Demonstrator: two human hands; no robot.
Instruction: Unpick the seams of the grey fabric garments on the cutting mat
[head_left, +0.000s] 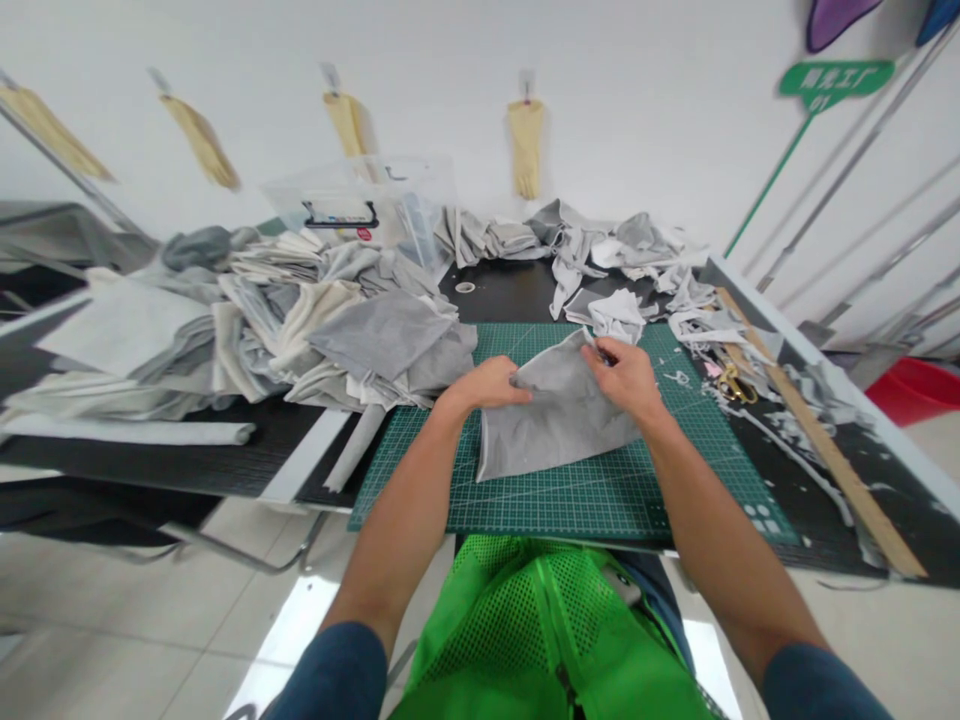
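Note:
A piece of grey fabric point(555, 415) is held up a little over the green cutting mat point(420, 480), its lower edge hanging toward me. My left hand point(495, 385) is closed on its left side, thumb lying across the cloth. At the upper right corner, my right hand point(622, 372) pinches the edge of the same piece. The fingers behind the cloth are partly hidden. Just beyond it, a crumpled white scrap point(619, 312) lies at the mat's far edge.
Left stands a large heap of folded grey cloth point(382, 335), with a clear plastic box point(352, 195) behind. Grey scraps point(570, 245) line the back. On the right lie gold-handled scissors point(736, 385), a wooden strip point(825, 440) and thread bits. A tape ring point(465, 287) sits beyond the mat.

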